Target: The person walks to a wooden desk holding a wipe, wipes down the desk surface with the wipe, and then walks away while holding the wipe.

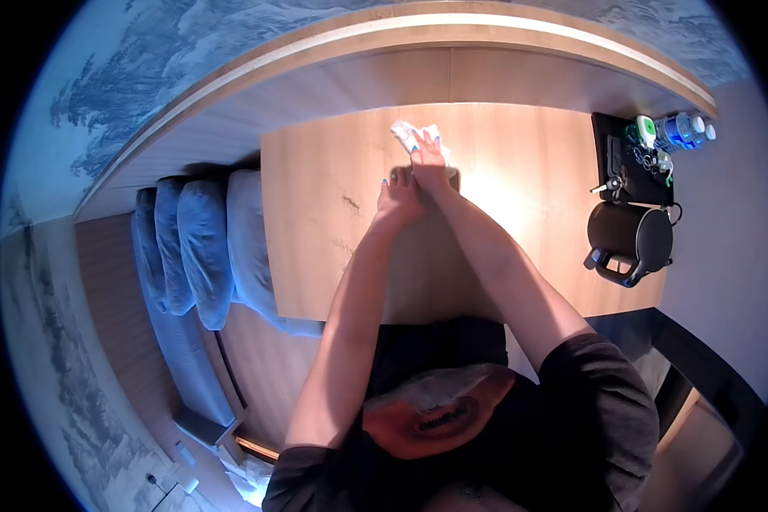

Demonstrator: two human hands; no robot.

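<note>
A crumpled white cloth or tissue [407,133] lies on the wooden table top [503,145] near its far side. My right hand [433,164] is pressed onto it, fingers forward, with the white material under and around the fingertips. Just left of it and slightly nearer to me, my left hand [400,198] rests at the table surface with its fingers apart and nothing visible in them. My wrists are close together, and shadows fall around both hands. Dark smudges [351,205] mark the wood to the left of my left hand.
At the right stand a black kettle [627,239] and a black tray [610,154] with keys and small items. Plastic water bottles [683,132] are beside it. Blue-grey cushions [205,243] line the left side. A raised wooden ledge [448,64] borders the far edge.
</note>
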